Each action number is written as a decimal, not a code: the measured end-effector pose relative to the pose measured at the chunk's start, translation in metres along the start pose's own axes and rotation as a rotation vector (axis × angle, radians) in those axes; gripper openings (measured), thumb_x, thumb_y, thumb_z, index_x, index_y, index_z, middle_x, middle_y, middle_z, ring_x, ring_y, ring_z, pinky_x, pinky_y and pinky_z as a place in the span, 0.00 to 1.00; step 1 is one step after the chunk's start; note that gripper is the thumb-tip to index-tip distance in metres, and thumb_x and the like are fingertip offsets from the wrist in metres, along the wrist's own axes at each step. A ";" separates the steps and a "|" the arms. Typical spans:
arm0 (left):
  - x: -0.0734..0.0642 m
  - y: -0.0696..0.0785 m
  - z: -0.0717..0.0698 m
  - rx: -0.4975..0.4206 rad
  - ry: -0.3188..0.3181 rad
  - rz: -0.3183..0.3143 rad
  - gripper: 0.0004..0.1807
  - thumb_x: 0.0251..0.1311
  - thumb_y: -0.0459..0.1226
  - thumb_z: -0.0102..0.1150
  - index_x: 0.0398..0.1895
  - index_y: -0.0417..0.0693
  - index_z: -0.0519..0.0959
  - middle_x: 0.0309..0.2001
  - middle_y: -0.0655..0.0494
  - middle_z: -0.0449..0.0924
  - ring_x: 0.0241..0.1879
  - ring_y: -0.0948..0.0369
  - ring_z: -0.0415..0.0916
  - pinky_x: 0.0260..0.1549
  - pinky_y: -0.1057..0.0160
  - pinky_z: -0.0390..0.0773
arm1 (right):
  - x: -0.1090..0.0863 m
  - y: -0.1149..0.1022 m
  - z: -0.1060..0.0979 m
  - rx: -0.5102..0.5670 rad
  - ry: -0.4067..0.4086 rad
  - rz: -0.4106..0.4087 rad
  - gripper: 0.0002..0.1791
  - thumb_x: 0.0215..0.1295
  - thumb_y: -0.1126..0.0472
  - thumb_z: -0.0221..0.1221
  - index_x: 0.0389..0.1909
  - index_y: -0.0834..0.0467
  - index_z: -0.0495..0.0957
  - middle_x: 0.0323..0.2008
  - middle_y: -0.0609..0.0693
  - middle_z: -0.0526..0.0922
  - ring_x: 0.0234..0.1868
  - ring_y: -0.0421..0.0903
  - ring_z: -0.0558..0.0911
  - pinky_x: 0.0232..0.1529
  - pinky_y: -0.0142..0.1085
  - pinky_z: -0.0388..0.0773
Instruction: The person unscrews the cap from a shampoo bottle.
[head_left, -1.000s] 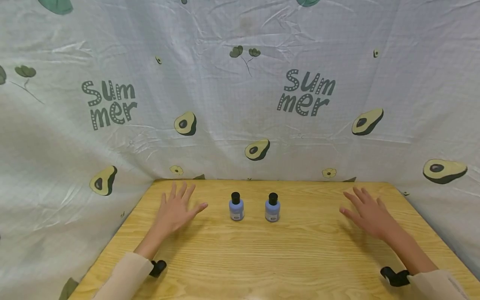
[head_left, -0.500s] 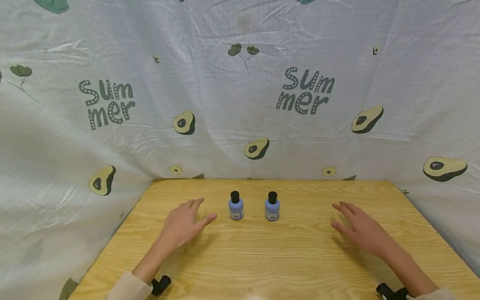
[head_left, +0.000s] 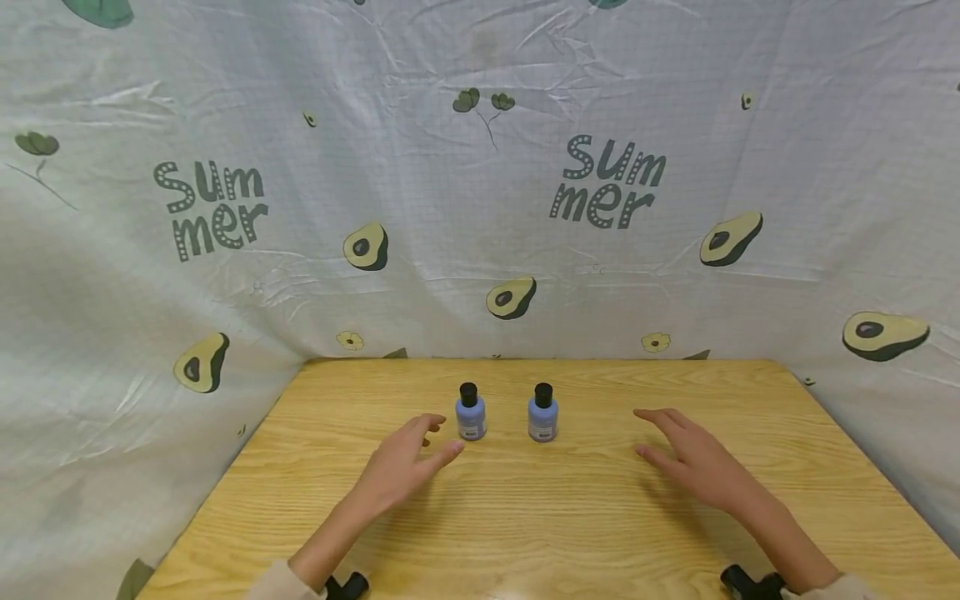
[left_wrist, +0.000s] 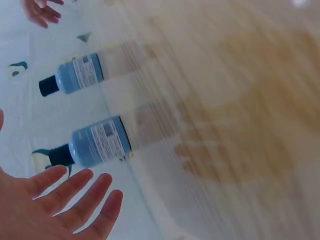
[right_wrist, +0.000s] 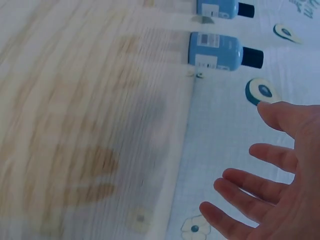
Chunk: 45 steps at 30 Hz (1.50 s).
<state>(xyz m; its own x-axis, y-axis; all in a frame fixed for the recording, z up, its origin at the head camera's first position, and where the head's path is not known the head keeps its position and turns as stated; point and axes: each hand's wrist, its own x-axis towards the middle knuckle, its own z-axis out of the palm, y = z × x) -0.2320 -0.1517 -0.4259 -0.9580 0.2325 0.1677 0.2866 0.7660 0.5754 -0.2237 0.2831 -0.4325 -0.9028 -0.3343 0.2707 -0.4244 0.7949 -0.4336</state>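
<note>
One wooden table point(head_left: 540, 517) — two black-capped blue bottles point(head_left: 471, 421) point(head_left: 543, 422) — two hands point(head_left: 401, 462) point(head_left: 696, 464) loosely spread

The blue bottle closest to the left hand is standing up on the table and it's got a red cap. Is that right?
Not quite: the cap is black, not red, as the head view shows. The blue bottle closest to the left hand is indeed standing up on the table.
</note>
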 end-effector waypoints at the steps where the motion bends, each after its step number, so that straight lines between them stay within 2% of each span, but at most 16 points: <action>1: 0.001 0.002 0.002 -0.038 -0.010 0.001 0.37 0.69 0.62 0.57 0.70 0.47 0.73 0.64 0.46 0.80 0.58 0.47 0.81 0.52 0.43 0.81 | 0.001 -0.001 0.001 0.006 0.002 -0.005 0.30 0.76 0.48 0.60 0.73 0.57 0.70 0.64 0.61 0.77 0.62 0.64 0.80 0.56 0.61 0.78; 7: 0.007 0.019 0.016 -0.186 -0.059 0.047 0.38 0.67 0.62 0.60 0.70 0.47 0.73 0.65 0.46 0.79 0.59 0.46 0.81 0.53 0.43 0.82 | 0.009 -0.006 0.008 0.028 -0.006 -0.023 0.30 0.76 0.50 0.60 0.72 0.59 0.70 0.65 0.62 0.77 0.62 0.63 0.80 0.56 0.60 0.79; 13: 0.018 0.040 0.030 -0.304 -0.119 0.091 0.41 0.69 0.60 0.60 0.77 0.49 0.65 0.70 0.41 0.73 0.65 0.42 0.77 0.58 0.42 0.80 | 0.018 -0.014 0.014 0.033 -0.015 -0.017 0.29 0.76 0.51 0.60 0.72 0.59 0.70 0.66 0.60 0.78 0.62 0.61 0.80 0.57 0.59 0.79; 17: 0.030 0.051 0.041 -0.399 -0.136 0.074 0.40 0.70 0.55 0.62 0.79 0.50 0.61 0.72 0.39 0.70 0.67 0.40 0.74 0.61 0.42 0.78 | 0.025 -0.018 0.015 0.044 -0.017 -0.012 0.30 0.77 0.49 0.59 0.72 0.58 0.70 0.67 0.58 0.77 0.63 0.60 0.80 0.58 0.58 0.78; 23: 0.048 0.064 0.056 -0.498 -0.146 -0.004 0.41 0.69 0.51 0.64 0.80 0.49 0.60 0.74 0.42 0.68 0.70 0.40 0.71 0.63 0.41 0.76 | 0.036 -0.023 0.015 0.075 -0.014 -0.029 0.31 0.77 0.48 0.59 0.74 0.58 0.68 0.68 0.59 0.77 0.62 0.61 0.80 0.58 0.58 0.79; 31: 0.075 0.076 0.076 -0.507 -0.112 -0.065 0.42 0.64 0.47 0.70 0.78 0.48 0.63 0.73 0.43 0.70 0.71 0.42 0.69 0.65 0.42 0.75 | 0.047 -0.029 0.014 0.112 -0.003 -0.048 0.31 0.77 0.49 0.58 0.74 0.60 0.68 0.67 0.61 0.77 0.63 0.61 0.79 0.58 0.57 0.80; 38: 0.089 0.076 0.087 -0.478 -0.106 -0.044 0.38 0.61 0.40 0.74 0.73 0.44 0.70 0.69 0.41 0.74 0.67 0.42 0.75 0.62 0.45 0.78 | 0.056 -0.033 0.017 0.147 -0.012 -0.057 0.29 0.76 0.53 0.60 0.73 0.60 0.69 0.67 0.61 0.77 0.63 0.61 0.80 0.57 0.57 0.80; 45: 0.095 0.078 0.095 -0.443 -0.097 -0.031 0.31 0.59 0.37 0.75 0.66 0.42 0.75 0.64 0.42 0.79 0.63 0.43 0.79 0.60 0.46 0.79 | 0.060 -0.032 0.021 0.164 -0.008 -0.050 0.28 0.76 0.54 0.60 0.72 0.59 0.70 0.62 0.61 0.79 0.61 0.61 0.81 0.56 0.57 0.81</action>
<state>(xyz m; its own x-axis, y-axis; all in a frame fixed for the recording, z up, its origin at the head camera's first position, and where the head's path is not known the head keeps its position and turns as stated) -0.3003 -0.0130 -0.4408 -0.9550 0.2852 0.0814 0.2080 0.4484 0.8693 -0.2653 0.2268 -0.4209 -0.8804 -0.3759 0.2891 -0.4741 0.6842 -0.5541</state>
